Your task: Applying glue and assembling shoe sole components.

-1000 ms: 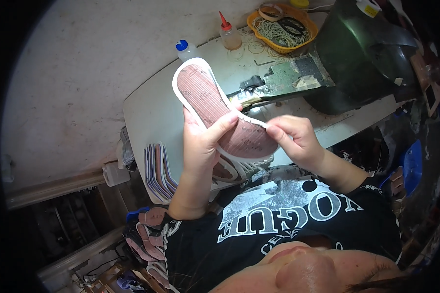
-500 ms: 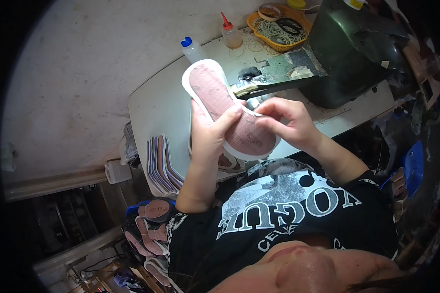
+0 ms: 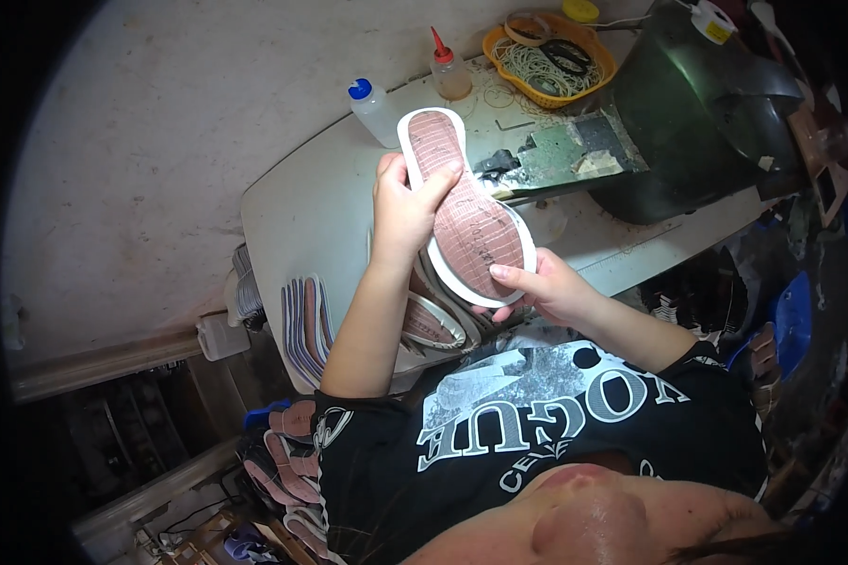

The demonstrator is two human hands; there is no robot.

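Note:
A shoe insole (image 3: 476,226) with a pink, line-patterned face and a white rim is held up over the table. My left hand (image 3: 407,209) grips its left edge near the narrower end, thumb lying across the pink face. At the wide end my right hand (image 3: 548,287) pinches the edge, thumb on top and fingers beneath. Just behind the insole is the arm of a green sewing machine (image 3: 575,155); whether they touch I cannot tell. Beneath it, more pink-faced insoles with pale rims (image 3: 433,322) lie on the table, partly hidden by my left forearm.
On the pale table (image 3: 301,202), a row of thin insole pieces (image 3: 303,315) lies at the left. A blue-capped bottle (image 3: 375,111), a red-tipped bottle (image 3: 450,77) and a yellow basket of cords (image 3: 556,61) stand behind. More pink pieces (image 3: 278,457) are stacked at the lower left.
My right hand has shifted from the insole's side edge down to its wide end. The insole has moved slightly right and turned more upright, still in my left hand.

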